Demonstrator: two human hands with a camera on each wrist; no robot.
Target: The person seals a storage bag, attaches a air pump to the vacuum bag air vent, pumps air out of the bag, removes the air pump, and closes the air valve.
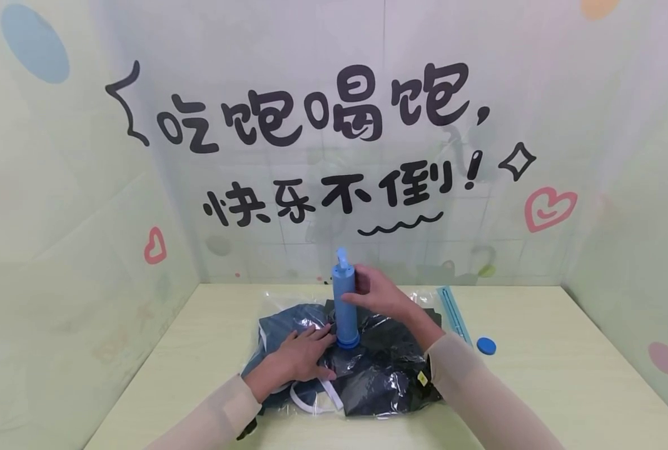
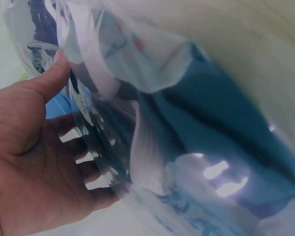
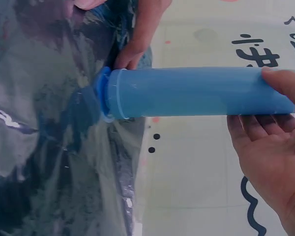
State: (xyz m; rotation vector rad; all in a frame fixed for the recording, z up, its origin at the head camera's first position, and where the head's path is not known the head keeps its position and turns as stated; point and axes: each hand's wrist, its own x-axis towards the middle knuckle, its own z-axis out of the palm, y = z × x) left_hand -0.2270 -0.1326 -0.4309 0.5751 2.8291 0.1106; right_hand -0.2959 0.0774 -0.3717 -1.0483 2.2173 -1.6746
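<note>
A blue hand pump (image 1: 345, 315) stands upright on a clear plastic vacuum bag (image 1: 387, 384), its base against the bag's top. My right hand (image 1: 383, 292) grips the pump's upper barrel; in the right wrist view the thumb lies on one side and the fingers on the other. The left hand (image 1: 303, 356) rests on the bag beside the pump's base, fingers spread, thumb apart. Inside the bag lie folded dark clothes (image 1: 384, 337) and a blue garment (image 2: 216, 118) with white trim. Where the pump meets the bag, the valve is hidden.
A round blue cap (image 1: 486, 345) lies on the pale wooden table (image 1: 542, 375) right of the bag. The bag's blue zip strip (image 1: 453, 312) runs along its right edge. A printed white curtain (image 1: 323, 37) encloses the back and sides.
</note>
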